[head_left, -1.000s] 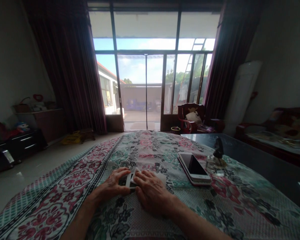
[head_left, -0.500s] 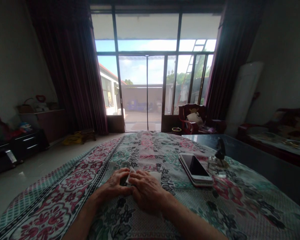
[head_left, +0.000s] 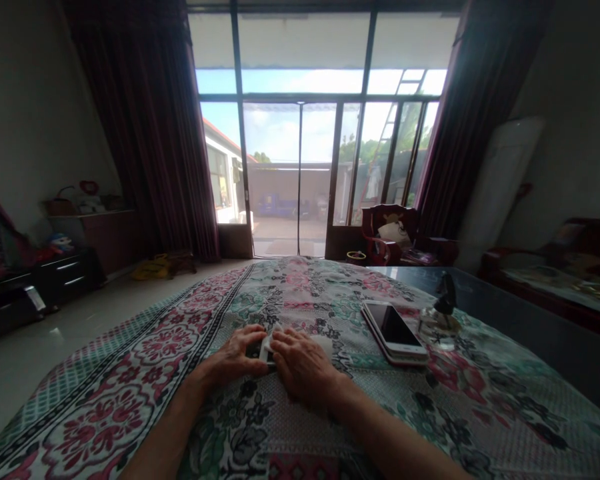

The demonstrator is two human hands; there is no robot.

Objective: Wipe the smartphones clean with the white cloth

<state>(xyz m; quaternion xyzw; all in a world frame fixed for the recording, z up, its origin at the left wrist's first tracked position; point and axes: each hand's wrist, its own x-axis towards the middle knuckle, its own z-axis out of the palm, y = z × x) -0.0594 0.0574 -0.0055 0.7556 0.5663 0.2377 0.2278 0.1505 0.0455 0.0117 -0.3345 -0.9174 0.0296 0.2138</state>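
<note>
My left hand (head_left: 237, 351) is closed around the left end of a flat phone (head_left: 264, 353) with a white edge and a dark face. The phone lies on the patterned cloth, most of it hidden under my hands. My right hand (head_left: 303, 363) presses a white tissue (head_left: 323, 343) down on it, fingers close together and bent slightly. Part of the tissue sticks out beyond my right knuckles. To the right, another white phone (head_left: 395, 328) lies face up on top of a flat item with a pinkish edge. A clear spray bottle (head_left: 439, 323) with a black head stands just beyond it.
A floral tablecloth (head_left: 300, 287) covers the surface before me. The dark tabletop (head_left: 505, 313) extends at the right. Farther off are a wooden armchair (head_left: 390, 233), a sofa (head_left: 555, 260), a black cabinet (head_left: 67, 273) and glass doors (head_left: 285, 180) between purple curtains.
My right hand has slid slightly to the right with the tissue, and more of the phone's white edge shows between my hands. The view has shifted a little.
</note>
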